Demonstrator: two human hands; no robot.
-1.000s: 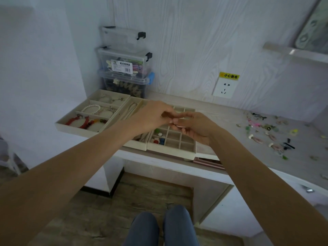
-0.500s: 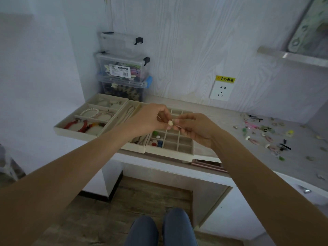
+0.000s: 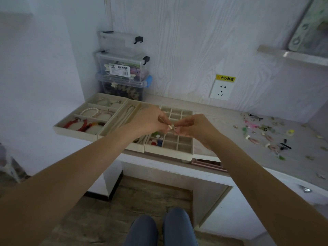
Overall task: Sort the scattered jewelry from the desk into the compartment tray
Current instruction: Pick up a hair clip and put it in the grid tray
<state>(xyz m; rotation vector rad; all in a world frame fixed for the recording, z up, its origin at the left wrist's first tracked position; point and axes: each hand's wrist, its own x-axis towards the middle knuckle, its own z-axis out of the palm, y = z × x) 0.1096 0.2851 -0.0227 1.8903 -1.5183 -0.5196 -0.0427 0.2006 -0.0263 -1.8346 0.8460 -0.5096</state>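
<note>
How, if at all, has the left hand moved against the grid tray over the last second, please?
Cannot tell. The left hand still pinches the small white piece with the right hand above the grid tray; any shift matches the camera's own motion.

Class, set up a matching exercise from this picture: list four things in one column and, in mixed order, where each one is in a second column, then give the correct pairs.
Things
1. pearl bracelet
2. small white piece
3. scattered jewelry
4. clear storage boxes

Places
A. stacked against the wall in the desk's back corner
B. pinched between both hands above the grid tray
C. in a compartment of the leftmost tray
D. loose on the desk at the right

Pairs: 1-C, 2-B, 3-D, 4-A
</note>
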